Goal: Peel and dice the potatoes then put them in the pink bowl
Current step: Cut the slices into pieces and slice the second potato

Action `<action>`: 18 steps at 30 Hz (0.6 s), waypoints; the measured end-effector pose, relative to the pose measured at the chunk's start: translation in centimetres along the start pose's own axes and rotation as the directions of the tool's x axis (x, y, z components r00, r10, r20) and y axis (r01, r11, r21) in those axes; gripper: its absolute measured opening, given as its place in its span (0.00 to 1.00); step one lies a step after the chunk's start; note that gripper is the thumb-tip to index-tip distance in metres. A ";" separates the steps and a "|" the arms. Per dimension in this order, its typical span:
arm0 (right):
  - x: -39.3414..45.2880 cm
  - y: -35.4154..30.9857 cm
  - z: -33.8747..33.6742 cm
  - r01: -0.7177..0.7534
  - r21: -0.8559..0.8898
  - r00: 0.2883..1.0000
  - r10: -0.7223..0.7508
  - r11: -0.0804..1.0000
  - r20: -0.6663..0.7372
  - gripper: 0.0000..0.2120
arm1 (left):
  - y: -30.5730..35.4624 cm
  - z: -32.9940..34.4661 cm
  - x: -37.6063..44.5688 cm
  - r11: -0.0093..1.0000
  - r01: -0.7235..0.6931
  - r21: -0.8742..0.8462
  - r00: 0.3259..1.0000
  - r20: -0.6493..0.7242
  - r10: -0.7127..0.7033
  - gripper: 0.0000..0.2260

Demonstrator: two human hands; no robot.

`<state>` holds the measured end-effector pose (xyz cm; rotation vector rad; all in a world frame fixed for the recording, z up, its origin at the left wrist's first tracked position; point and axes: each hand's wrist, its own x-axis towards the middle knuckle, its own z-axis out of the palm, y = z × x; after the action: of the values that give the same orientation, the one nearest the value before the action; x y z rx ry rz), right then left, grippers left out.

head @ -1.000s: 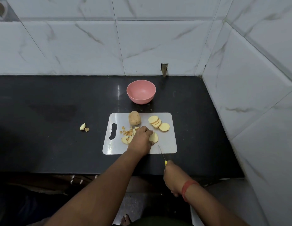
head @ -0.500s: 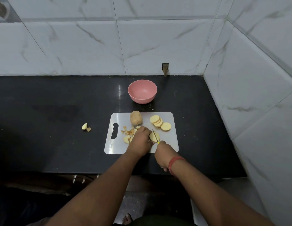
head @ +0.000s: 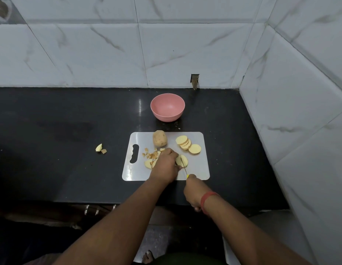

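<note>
The left hand (head: 165, 165) lies on the near middle of the board (head: 199, 169), its fingers curled down over a potato slice (head: 185, 161) and pinning it flat. Only the right part of the slice shows past the knuckles. The right hand (head: 194, 190) is closed round the yellow handle of a knife (head: 184, 166) at the board's near edge. The thin blade runs far and slightly left across the slice, just beside the left fingertips. Left of the left hand lie diced bits (head: 151, 154) and a few larger pieces. A whole potato (head: 160, 138) sits at the board's far edge, with a stack (head: 184, 143) of round cuts to its right. A pink bowl (head: 167, 107) stands on the black desk (head: 51, 131) beyond the board, and two scraps (head: 100, 148) lie on the desk well left of the board
</note>
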<state>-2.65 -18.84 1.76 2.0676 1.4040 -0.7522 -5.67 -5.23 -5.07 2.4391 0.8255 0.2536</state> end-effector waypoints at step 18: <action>0.0 2.0 1.0 -0.037 0.810 0.957 0.253 0.586 -0.139 0.11 | -0.7 0.4 -0.5 0.996 -0.010 -0.094 1.000 -0.022 0.008 0.19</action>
<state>-0.92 -20.20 1.27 3.0233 1.0532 -1.2674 -6.26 -5.20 -5.75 2.3567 0.7938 0.3161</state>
